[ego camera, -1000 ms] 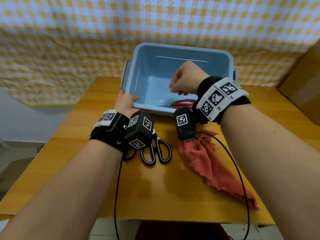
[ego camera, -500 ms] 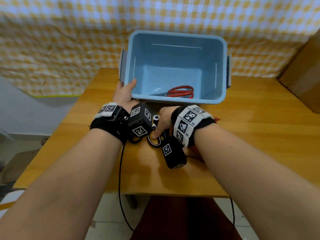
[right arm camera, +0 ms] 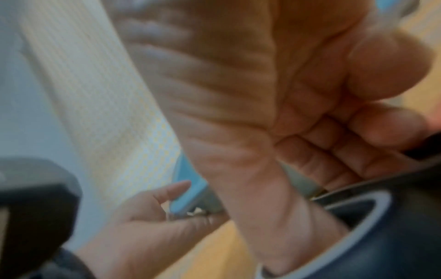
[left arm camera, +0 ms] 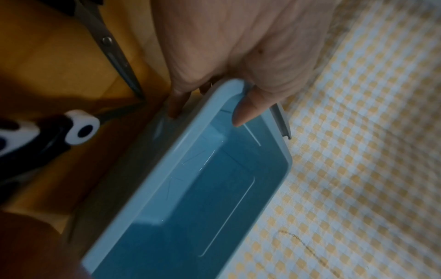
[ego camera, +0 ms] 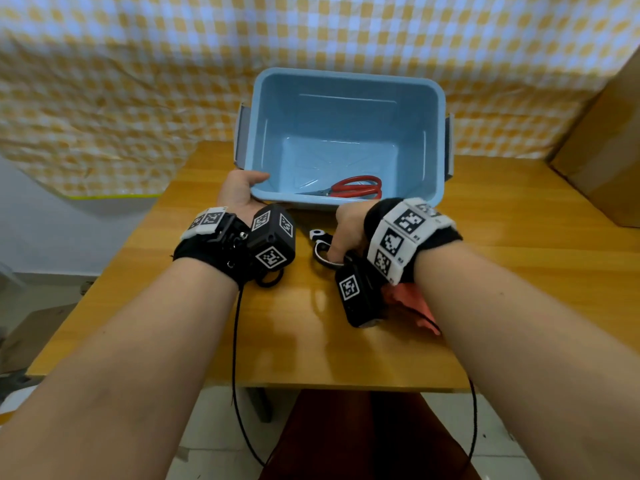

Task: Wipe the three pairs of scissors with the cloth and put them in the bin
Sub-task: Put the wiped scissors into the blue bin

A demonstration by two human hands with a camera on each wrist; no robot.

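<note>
Blue bin (ego camera: pixel 434 140): my left hand (ego camera: pixel 239 194) gripped its near corner; my right hand (ego camera: pixel 346 230) curled round the black-and-white scissors (ego camera: pixel 320 245) on the table (ego camera: pixel 519 271).

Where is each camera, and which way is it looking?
Head: on the person's head, looking down at the table, blue bin and red scissors; both forearms and hands show.
Left wrist: looks along the left hand gripping the bin's corner.
Right wrist: blurry, looks along the right hand curled at a black scissors handle.
All three share the bin.
</note>
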